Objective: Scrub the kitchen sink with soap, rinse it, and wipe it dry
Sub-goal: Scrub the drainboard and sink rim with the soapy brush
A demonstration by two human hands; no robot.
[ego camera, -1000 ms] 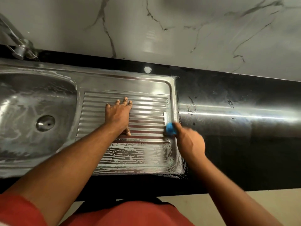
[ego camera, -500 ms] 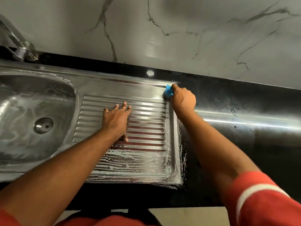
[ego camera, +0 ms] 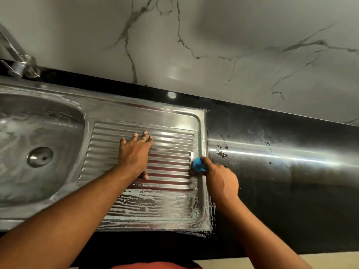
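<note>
A stainless steel sink fills the left of the view, its basin (ego camera: pixel 23 133) streaked with soap and a round drain (ego camera: pixel 39 157) in the bottom. The ribbed drainboard (ego camera: pixel 171 136) lies to the right, with foam on its near part. My left hand (ego camera: pixel 135 154) rests flat on the ribs, fingers straight. My right hand (ego camera: pixel 221 176) grips a blue scrubber (ego camera: pixel 198 164) and presses it on the drainboard's right rim, about midway along it.
A black countertop (ego camera: pixel 281 171) with wet smears runs to the right of the sink. A metal tap (ego camera: pixel 17 63) stands at the far left behind the basin. A marble-patterned wall (ego camera: pixel 194 45) rises behind.
My right hand slid the blue scrubber up the right rim to the far corner, then back down to the middle of the rim. My left hand stayed on the ribs.
</note>
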